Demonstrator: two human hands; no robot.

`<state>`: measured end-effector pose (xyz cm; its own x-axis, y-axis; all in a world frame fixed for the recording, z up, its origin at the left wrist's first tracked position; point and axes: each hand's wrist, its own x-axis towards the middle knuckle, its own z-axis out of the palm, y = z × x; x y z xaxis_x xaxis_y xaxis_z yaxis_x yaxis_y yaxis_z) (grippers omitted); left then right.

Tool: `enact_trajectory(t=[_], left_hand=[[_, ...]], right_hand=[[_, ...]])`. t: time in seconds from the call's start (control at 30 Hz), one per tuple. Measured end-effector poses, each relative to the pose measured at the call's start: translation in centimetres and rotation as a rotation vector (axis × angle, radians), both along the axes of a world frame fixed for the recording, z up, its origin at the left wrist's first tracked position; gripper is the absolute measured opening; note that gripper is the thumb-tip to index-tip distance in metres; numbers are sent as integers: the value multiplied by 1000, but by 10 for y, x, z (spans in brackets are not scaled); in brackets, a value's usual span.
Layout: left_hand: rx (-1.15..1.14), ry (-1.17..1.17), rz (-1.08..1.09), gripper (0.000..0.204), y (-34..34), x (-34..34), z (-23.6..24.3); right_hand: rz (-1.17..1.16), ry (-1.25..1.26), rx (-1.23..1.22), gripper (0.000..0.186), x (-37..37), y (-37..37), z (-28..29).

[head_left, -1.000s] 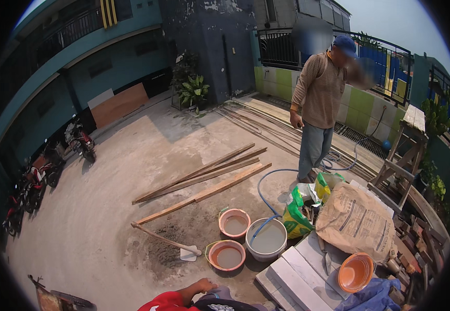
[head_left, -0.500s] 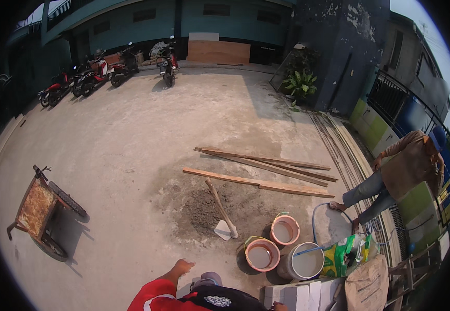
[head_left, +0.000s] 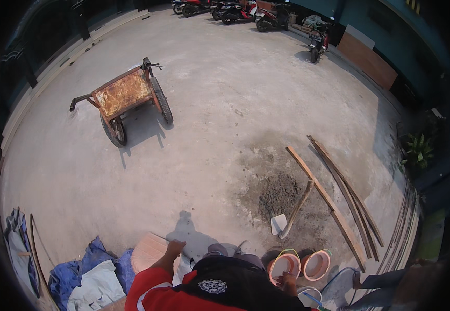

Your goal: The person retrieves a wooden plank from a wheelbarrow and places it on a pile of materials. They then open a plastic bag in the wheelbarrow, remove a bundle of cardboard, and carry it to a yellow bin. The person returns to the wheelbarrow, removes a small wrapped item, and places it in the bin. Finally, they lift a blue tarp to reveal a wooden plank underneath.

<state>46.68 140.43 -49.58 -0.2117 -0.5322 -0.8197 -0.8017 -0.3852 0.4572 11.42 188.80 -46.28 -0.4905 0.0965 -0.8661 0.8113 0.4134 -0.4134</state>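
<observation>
My left hand [head_left: 175, 246] is out beside my red-sleeved body with loosely spread fingers, holding nothing, above the ground near a pale pink slab [head_left: 148, 250]. My right hand [head_left: 288, 281] shows low on the right, fingers loosely apart, in front of an orange bucket [head_left: 273, 264] of grey water; whether it touches the bucket is unclear. A second orange bucket [head_left: 327, 264] and a white bucket [head_left: 309, 293] stand close by. Beyond them a wooden-handled hoe [head_left: 300, 206] with a pale blade lies at a small heap of wet grey mix [head_left: 276, 192].
A rusty two-wheeled cart [head_left: 124, 93] stands left on the concrete. Blue tarps [head_left: 93, 254] lie lower left. Long planks [head_left: 341, 189] and thin lengths [head_left: 396, 228] lie right. Motorbikes [head_left: 269, 20] are parked along the back. Another person's legs [head_left: 377, 280] show lower right.
The view has swung steadily left: cart and tarps have come in, while the co-worker, bags and stacked blocks have slid mostly out rightward. My left hand stays low, loosely extended.
</observation>
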Motion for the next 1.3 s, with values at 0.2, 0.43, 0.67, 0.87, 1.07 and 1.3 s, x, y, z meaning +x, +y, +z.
enact_trajectory(t=[0.2, 0.43, 0.67, 0.87, 1.07, 1.3], left_hand=[[298, -150, 238, 32, 101, 17, 33], [242, 104, 11, 34, 69, -141, 82], [6, 344, 54, 40, -62, -211, 116], [121, 204, 69, 33, -114, -138, 74], [109, 2, 11, 37, -201, 16, 56], [-124, 164, 905, 34, -274, 157, 82]], right_hand=[[154, 194, -228, 16, -110, -132, 39], [164, 199, -272, 33, -149, -142, 70], [-57, 43, 167, 27, -92, -61, 21], [-145, 72, 162, 26, -46, -105, 14], [-68, 61, -17, 28, 5, -284, 12], [825, 130, -105, 32, -3, -512, 23]])
